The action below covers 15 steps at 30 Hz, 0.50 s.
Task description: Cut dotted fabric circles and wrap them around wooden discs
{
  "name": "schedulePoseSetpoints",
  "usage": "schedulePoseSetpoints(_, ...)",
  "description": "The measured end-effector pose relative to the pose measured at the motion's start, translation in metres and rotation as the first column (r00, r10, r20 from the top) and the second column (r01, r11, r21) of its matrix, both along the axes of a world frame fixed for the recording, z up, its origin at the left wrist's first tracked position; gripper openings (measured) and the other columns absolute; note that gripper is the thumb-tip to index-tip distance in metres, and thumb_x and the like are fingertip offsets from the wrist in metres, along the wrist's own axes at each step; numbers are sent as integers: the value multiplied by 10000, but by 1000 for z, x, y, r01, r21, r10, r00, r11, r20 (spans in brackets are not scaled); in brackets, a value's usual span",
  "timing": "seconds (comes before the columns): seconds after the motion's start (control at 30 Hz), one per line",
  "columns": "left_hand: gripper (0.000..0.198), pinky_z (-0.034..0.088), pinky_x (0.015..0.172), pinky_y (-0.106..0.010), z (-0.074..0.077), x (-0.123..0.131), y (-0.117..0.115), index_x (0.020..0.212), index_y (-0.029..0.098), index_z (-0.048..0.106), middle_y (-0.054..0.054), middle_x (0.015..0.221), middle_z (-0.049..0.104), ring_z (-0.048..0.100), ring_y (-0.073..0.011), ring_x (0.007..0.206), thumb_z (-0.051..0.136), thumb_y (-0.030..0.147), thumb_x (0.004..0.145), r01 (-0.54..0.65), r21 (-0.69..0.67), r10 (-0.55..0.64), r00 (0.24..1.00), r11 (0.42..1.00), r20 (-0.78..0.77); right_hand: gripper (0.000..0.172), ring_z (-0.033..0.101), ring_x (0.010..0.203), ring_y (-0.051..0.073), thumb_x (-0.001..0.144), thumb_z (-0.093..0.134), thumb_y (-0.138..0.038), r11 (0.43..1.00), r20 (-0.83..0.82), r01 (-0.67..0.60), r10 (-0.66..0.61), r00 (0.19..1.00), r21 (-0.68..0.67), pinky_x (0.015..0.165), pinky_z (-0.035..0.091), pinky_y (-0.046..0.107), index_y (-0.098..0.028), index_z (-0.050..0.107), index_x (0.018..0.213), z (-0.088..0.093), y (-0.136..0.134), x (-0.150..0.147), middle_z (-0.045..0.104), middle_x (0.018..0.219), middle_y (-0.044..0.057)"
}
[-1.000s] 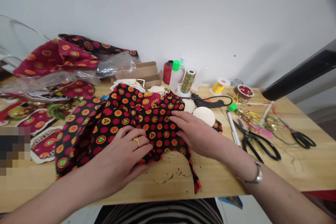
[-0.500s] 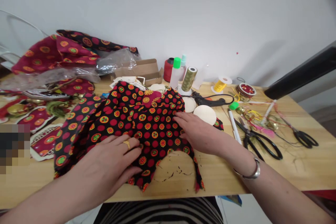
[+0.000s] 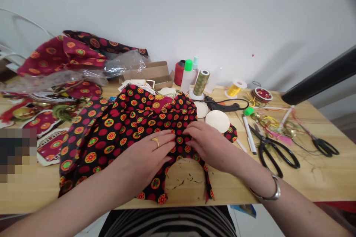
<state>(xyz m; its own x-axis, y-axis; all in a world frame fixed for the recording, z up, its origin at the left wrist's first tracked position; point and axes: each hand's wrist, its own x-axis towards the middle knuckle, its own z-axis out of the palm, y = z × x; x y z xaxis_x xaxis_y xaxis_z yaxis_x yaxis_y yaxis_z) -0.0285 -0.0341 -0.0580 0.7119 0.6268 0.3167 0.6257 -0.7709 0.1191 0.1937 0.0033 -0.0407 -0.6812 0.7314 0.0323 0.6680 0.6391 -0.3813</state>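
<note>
- Near the middle of the counter's (image 3: 319,177) front edge lies the black patterned cloth (image 3: 130,126), spread out, a curved notch in its near hem.
- Left hand (image 3: 144,155): flat on the cloth, fingers straight and close together.
- Right hand (image 3: 208,144): flat beside it, fingers loosely together, tips nearly meeting the left's.
- Black scissors (image 3: 274,152) lie toward the right edge.

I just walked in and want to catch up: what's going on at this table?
A person at a wooden table presses both hands flat on a black dotted fabric. The left hand and right hand lie close together just above its curved cut-out edge. Black scissors, a glue gun and thread spools sit to the right, untouched.
</note>
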Motion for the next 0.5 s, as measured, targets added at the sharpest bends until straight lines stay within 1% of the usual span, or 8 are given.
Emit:
schedulePoseSetpoints(0.03,336,426,1028,-373,-5,3,1,1214,97,557,-144,1296,597,503,-229,1243,456,185,906,-21,-28,21,1000,999,-10,122,567,941,200,887,545,-117,1000,-8,2,-2,1000,-22,853,479,341,-128,642,960,-1,-2,-3,629,971,92)
schedulePoseSetpoints(0.1,510,386,1065,-423,-13,4,3,1337,80,445,-174,1354,547,456,-263,1293,538,280,877,-82,-99,77,996,992,-48,83,558,900,185,889,564,-144,999,-9,-12,12,1000,-50,816,471,311,-134,641,919,-4,-6,-8,617,928,75)
schedulePoseSetpoints(0.2,722,360,1076,-450,-23,1,3,1442,113,280,-180,1429,464,394,-275,1340,573,399,847,-164,-197,149,985,967,-88,68,549,865,174,890,579,-174,998,6,-16,16,1000,-60,775,460,284,-133,633,889,-14,-8,-14,604,901,62)
schedulePoseSetpoints(0.27,786,337,1088,-460,-27,-3,3,1478,153,194,-169,1470,411,348,-271,1368,564,435,845,-183,-238,167,982,954,-86,73,547,860,179,892,576,-180,999,10,-16,17,1000,-31,772,455,285,-134,625,865,-23,-8,-16,601,884,58)
schedulePoseSetpoints(0.37,829,289,1112,-469,-29,-6,3,1500,184,106,-144,1497,373,289,-263,1397,545,455,851,-165,-259,149,985,952,-81,99,544,850,186,905,550,-178,1000,-4,-13,13,1000,27,779,449,297,-139,619,847,-34,-6,-18,598,861,57)
schedulePoseSetpoints(0.43,851,260,1126,-469,-30,-7,3,1504,198,73,-124,1506,363,271,-259,1405,533,490,850,-154,-259,136,987,954,-85,128,539,828,183,915,525,-169,999,-7,0,0,1000,33,766,447,299,-142,618,832,-34,-7,-17,597,847,57)
schedulePoseSetpoints(0.5,871,242,1134,-468,-30,-7,4,1507,211,54,-109,1509,360,266,-260,1407,524,525,844,-151,-260,132,987,954,-91,144,535,810,178,916,507,-150,1000,2,11,-11,1000,10,748,447,295,-137,617,824,-27,-13,-15,600,842,62)
